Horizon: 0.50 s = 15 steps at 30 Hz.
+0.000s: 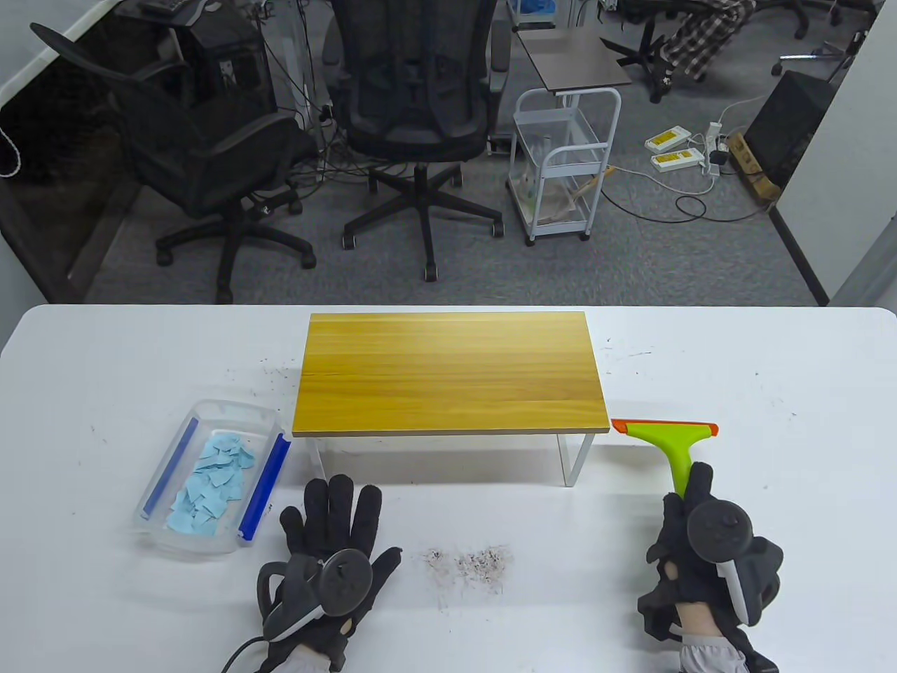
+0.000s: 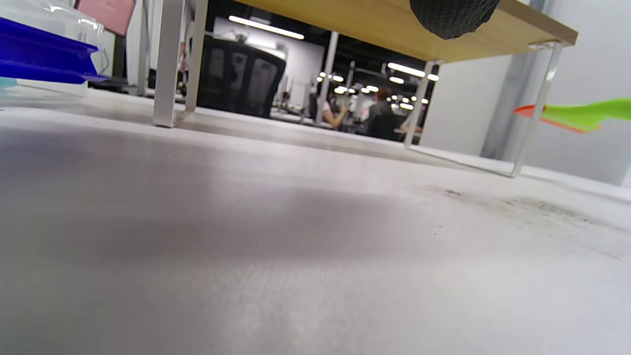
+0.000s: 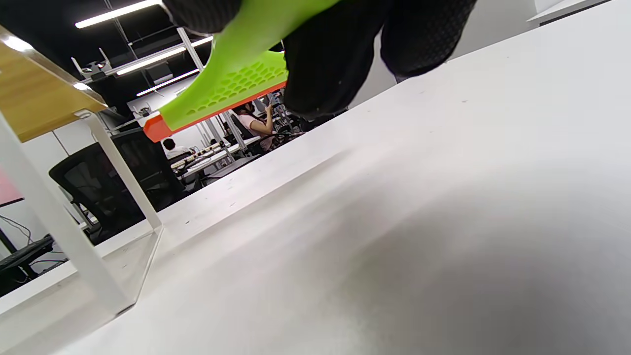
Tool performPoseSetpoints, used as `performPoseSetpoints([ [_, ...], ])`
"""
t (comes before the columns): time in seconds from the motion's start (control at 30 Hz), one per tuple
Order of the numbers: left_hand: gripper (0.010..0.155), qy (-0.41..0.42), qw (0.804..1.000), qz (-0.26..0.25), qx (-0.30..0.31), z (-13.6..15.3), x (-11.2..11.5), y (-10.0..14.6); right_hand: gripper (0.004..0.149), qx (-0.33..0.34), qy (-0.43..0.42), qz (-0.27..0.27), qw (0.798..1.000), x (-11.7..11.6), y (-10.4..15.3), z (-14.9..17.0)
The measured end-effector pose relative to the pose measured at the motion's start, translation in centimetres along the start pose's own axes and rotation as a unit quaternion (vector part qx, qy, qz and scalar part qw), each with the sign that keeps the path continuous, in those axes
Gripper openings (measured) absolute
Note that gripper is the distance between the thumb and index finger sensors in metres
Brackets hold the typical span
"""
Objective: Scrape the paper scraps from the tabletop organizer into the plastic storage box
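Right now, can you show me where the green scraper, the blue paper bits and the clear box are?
green scraper (image 1: 664,443): table view, on its green head.
blue paper bits (image 1: 210,491): table view, middle of the pile.
clear box (image 1: 231,409): table view, far rim.

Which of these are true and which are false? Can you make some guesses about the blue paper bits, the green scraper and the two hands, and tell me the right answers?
1. The blue paper scraps lie inside the plastic box. True.
2. The left hand is holding the scraper. False: the right hand grips the green scraper by its handle; the left hand rests flat on the white table.
3. The wooden organizer has paper scraps on top. False: its top shows bare wood.
4. The plastic box stands to the left of the organizer. True.
5. The scraper's blade edge is orange. True.
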<state>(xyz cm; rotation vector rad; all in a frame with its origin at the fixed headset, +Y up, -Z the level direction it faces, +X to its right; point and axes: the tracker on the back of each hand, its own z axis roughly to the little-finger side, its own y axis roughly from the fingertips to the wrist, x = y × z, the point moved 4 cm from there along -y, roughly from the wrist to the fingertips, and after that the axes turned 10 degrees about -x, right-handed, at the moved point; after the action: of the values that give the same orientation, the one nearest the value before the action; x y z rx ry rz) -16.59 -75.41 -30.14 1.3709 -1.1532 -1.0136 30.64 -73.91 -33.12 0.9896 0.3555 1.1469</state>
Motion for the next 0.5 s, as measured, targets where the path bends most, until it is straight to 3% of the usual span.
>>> performPoseSetpoints([
  [0.3, 0.084, 0.020, 1.000, -0.009, 0.008, -0.4, -0.3, 0.1, 0.063, -0.061, 0.036, -0.060, 0.996, -0.5, -3.4, -2.4],
  [0.5, 0.084, 0.018, 1.000, -0.009, 0.004, -0.4, -0.4, 0.1, 0.062, -0.096, 0.072, -0.053, 0.991, -1.2, -5.1, -2.4],
])
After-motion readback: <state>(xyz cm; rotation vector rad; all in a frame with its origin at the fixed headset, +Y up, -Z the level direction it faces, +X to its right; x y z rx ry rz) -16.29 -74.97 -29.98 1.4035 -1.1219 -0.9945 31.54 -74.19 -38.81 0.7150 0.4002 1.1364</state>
